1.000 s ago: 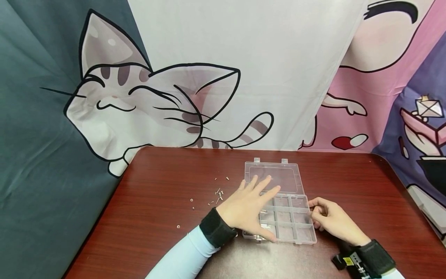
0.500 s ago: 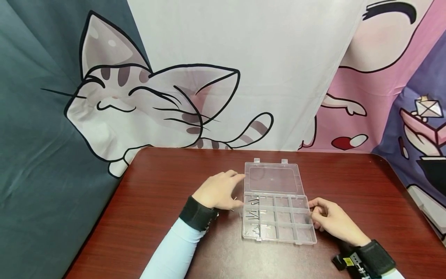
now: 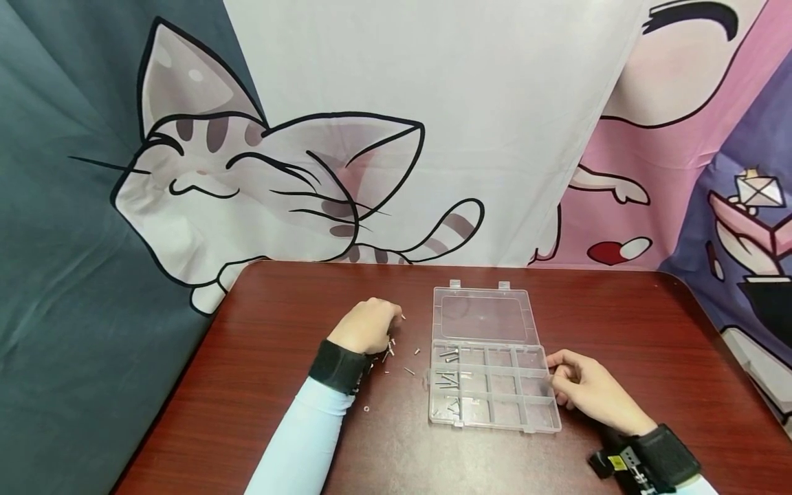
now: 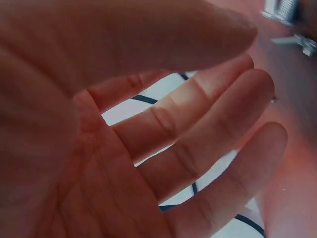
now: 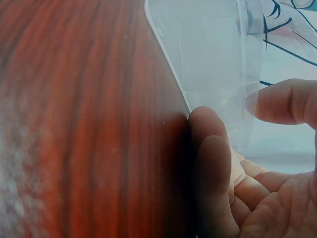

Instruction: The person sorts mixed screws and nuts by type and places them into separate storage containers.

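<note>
The box [image 3: 504, 412] lies on the desk [image 3: 278, 330] with its lid [image 3: 485, 316] laid back on the far side; boxed screws [image 3: 448, 380] lie inside its left part. Loose screws [image 3: 390, 347] and a ring [image 3: 366, 409] lie on the desk, left of the box. The left hand [image 3: 366, 326] is left of the box, just beside the loose screws; its fingers [image 4: 218, 124] are nearly straight, apart from the thumb [image 4: 198, 39], with nothing visible between them. The right hand [image 3: 590, 385] touches the right side of the box with bent fingers; whether they pinch it cannot be told. Caution: a low sweep of the left hand or its cuff [image 3: 338, 366] may scatter the loose screws farther from the box; an off-centre pinch may drop one. Sideways pressure from the right hand may slide the box; a knock may jolt the boxed screws out of place. The head view shows the layout around the box but hides the left palm [image 4: 109, 168]; the left wrist view shows it, with blurred metal pieces [image 4: 302, 44] beyond. Only the right wrist view shows fingertips [image 5: 203, 119] low against the box, near the desk.
</note>
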Motion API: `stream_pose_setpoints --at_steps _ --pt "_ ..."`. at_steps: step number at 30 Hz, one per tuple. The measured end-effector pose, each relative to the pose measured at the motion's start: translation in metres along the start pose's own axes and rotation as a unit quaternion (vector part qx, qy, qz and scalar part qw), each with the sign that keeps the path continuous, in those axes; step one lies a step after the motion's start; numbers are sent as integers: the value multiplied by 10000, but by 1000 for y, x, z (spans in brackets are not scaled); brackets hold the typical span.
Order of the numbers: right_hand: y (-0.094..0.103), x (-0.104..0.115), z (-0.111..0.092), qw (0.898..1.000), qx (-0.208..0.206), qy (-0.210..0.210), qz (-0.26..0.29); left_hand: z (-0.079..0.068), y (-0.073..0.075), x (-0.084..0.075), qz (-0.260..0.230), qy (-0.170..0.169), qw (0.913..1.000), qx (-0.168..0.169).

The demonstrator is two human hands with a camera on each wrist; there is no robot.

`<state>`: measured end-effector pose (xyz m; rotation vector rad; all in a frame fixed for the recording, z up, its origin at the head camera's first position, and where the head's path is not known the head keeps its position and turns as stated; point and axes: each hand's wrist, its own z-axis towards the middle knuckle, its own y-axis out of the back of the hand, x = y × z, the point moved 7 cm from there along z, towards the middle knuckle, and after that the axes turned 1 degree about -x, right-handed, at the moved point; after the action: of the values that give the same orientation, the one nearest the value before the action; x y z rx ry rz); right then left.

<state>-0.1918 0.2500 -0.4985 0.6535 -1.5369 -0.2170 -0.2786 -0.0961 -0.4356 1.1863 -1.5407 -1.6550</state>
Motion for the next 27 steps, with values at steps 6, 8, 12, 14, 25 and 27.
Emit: stream_pose_setpoints --at_steps 6,8,12,14,25,27 --pt "-1 -1 0 10000 72 66 16 3 -11 10 106 122 9998 88" --pt "0 -1 0 10000 65 73 -8 4 -13 11 130 118 9998 71" --pt "0 0 1 10000 46 58 -49 7 -16 13 178 113 9998 -11" --pt "0 0 1 10000 39 49 -75 8 -16 13 192 130 9997 -51" --pt "0 -1 0 10000 48 81 -18 11 -16 14 238 179 9989 -360" --pt "0 -1 0 10000 46 78 -19 12 -17 14 249 231 9988 -365"
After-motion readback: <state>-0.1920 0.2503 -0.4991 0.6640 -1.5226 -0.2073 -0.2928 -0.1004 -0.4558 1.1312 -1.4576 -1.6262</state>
